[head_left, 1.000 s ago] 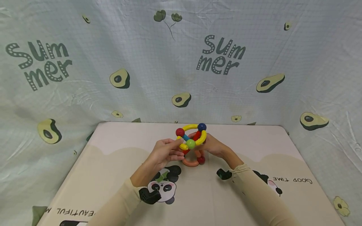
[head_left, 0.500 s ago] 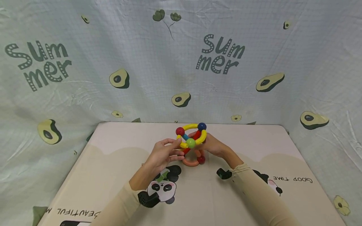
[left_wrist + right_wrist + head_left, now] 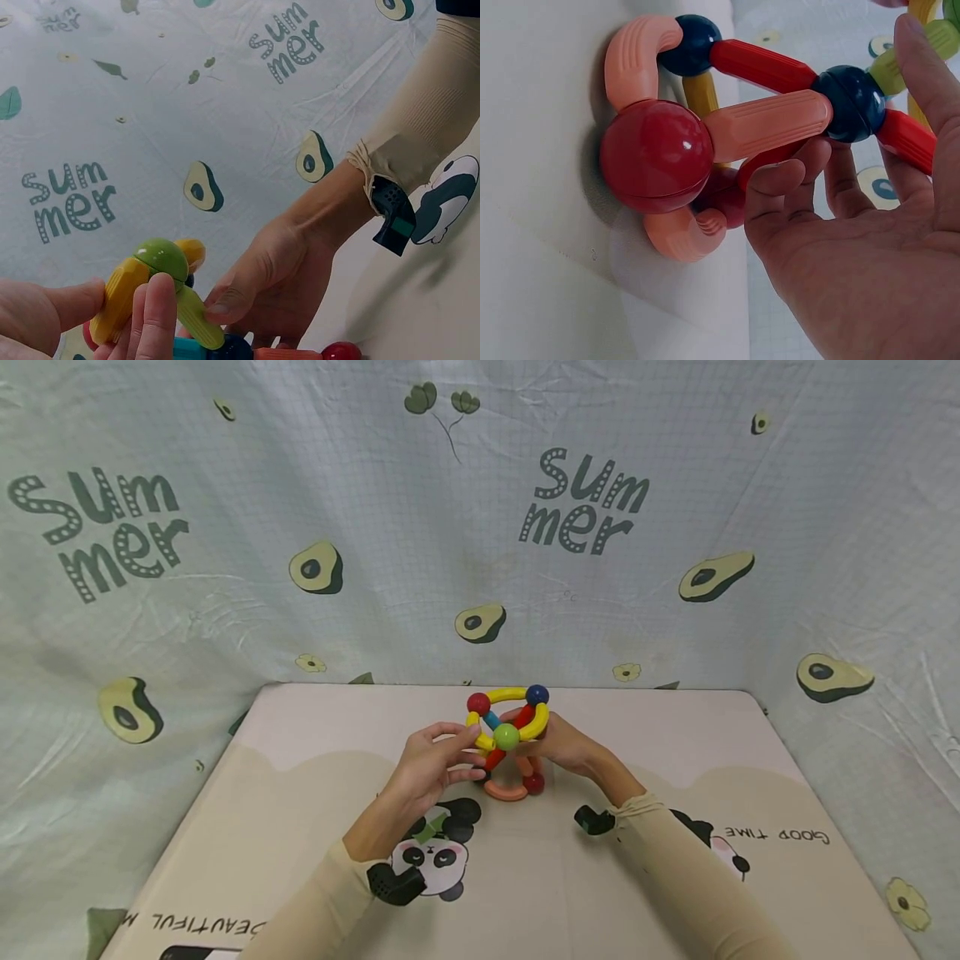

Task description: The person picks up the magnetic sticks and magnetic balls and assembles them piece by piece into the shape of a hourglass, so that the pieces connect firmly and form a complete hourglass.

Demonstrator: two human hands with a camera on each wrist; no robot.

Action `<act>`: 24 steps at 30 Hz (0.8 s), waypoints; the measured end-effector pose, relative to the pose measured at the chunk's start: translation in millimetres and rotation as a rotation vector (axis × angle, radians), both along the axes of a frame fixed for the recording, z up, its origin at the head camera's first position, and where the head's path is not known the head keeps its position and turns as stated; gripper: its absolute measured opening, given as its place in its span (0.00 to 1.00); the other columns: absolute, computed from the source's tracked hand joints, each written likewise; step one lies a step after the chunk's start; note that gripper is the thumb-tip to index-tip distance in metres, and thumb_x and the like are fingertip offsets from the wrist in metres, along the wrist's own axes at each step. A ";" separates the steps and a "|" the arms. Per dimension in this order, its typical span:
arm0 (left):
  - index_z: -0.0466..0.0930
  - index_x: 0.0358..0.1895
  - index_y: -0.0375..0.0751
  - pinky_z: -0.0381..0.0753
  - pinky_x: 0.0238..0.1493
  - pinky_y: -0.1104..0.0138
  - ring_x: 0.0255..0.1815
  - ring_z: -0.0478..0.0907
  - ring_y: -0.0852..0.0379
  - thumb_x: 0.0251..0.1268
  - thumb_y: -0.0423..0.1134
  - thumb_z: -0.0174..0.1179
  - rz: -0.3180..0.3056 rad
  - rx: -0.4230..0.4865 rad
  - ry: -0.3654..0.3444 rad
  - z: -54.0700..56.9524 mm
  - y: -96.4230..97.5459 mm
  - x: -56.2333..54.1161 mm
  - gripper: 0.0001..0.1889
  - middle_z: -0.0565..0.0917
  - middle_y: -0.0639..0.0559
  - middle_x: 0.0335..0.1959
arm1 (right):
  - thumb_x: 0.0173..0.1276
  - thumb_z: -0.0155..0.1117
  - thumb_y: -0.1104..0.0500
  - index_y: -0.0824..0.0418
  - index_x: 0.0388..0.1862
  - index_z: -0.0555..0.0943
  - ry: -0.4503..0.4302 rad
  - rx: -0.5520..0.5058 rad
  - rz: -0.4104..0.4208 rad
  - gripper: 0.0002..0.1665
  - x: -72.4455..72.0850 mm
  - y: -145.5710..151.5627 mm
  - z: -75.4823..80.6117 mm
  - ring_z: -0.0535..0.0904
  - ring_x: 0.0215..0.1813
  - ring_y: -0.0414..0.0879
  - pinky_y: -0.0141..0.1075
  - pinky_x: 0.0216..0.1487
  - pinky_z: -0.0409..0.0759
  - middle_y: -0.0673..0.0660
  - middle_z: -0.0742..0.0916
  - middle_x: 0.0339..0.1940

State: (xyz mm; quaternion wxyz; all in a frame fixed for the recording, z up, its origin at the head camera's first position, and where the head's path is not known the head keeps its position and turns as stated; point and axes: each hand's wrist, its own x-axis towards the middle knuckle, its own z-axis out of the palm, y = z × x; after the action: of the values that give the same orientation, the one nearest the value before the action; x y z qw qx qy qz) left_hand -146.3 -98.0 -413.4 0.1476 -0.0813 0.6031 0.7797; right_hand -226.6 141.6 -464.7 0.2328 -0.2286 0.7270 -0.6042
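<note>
A magnetic ball-and-rod structure stands on the table between both hands. Its upper ring has yellow curved rods with a green ball (image 3: 506,737), a red ball (image 3: 478,703) and a blue ball (image 3: 537,695). My left hand (image 3: 433,764) pinches one yellow curved rod (image 3: 120,300) between thumb and fingers, its end right at the green ball. My right hand (image 3: 570,745) holds the structure's middle, fingers curled near a dark blue ball (image 3: 847,103), thumb by a light green rod (image 3: 199,319). Below, peach curved rods (image 3: 506,792) and a large red ball (image 3: 656,154) form the base.
The pale table (image 3: 570,877) carries printed pandas and lettering. Behind it and at both sides hangs a light cloth (image 3: 405,527) with avocado prints. Dark wrist cameras (image 3: 397,883) sit on both sleeves.
My left hand has shifted slightly up, and the yellow rod's end has risen beside the green ball. The dark ball at the base's left shows more. My right hand stays almost still.
</note>
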 end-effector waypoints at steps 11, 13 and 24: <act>0.75 0.56 0.36 0.87 0.38 0.62 0.37 0.88 0.48 0.70 0.45 0.68 0.038 0.000 0.034 1.1 1.3 -2.3 0.21 0.84 0.43 0.43 | 0.65 0.70 0.70 0.61 0.70 0.72 0.021 -0.001 0.000 0.35 0.6 0.2 -0.2 0.81 0.55 0.56 0.46 0.66 0.76 0.60 0.85 0.55; 0.75 0.56 0.36 0.87 0.38 0.62 0.38 0.88 0.47 0.70 0.45 0.68 0.049 0.003 0.036 1.7 2.2 -2.4 0.21 0.84 0.42 0.43 | 0.65 0.70 0.70 0.61 0.70 0.72 0.020 -0.009 0.007 0.35 1.2 0.2 0.1 0.80 0.54 0.57 0.47 0.66 0.76 0.61 0.85 0.53; 0.75 0.56 0.37 0.87 0.38 0.62 0.36 0.88 0.48 0.68 0.46 0.70 0.109 0.020 0.057 2.0 8.2 -1.5 0.22 0.87 0.43 0.41 | 0.66 0.71 0.67 0.57 0.70 0.72 0.041 -0.004 0.017 0.34 2.5 0.3 1.0 0.80 0.53 0.57 0.48 0.65 0.76 0.62 0.85 0.50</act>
State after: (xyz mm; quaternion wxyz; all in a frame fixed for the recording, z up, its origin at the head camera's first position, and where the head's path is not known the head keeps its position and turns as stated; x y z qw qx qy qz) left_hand -147.8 -89.9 -411.5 0.0885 -0.0904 0.5938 0.7946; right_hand -224.1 142.0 -463.7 0.2228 -0.2475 0.7284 -0.5988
